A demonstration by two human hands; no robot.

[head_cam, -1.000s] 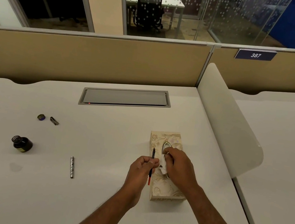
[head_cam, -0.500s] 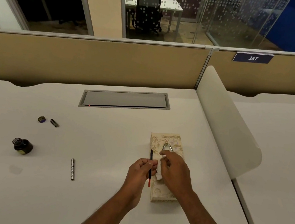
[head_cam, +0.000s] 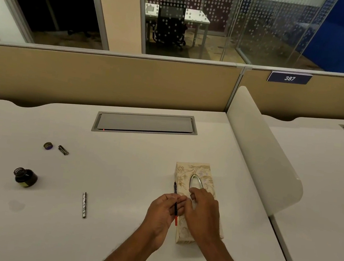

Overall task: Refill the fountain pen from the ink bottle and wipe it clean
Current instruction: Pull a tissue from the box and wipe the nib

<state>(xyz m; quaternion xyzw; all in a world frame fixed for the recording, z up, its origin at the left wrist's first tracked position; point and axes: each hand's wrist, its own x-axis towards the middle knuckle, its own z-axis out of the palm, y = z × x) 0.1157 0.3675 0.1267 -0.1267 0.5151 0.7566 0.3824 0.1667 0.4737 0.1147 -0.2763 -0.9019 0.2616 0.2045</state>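
Note:
My left hand (head_cam: 162, 211) pinches the bare fountain pen section (head_cam: 175, 188), a thin dark stick with a red lower end, held nearly upright with its nib up. My right hand (head_cam: 202, 212) is against the pen from the right, above the tissue box (head_cam: 196, 170), fingers curled round a white tissue that is almost wholly hidden. The open ink bottle (head_cam: 25, 178) stands far left on the desk. The silver pen barrel (head_cam: 84, 205) lies between the bottle and my hands.
The bottle's cap (head_cam: 48, 145) and the pen cap (head_cam: 63, 150) lie at the back left. A grey cable hatch (head_cam: 146, 124) is set into the desk ahead. A white curved divider (head_cam: 261, 152) bounds the desk on the right, a tan partition at the back.
My right hand has drawn the tissue from the box's slot and closed in on the pen, so the tissue no longer shows. The left hand has held the pen still.

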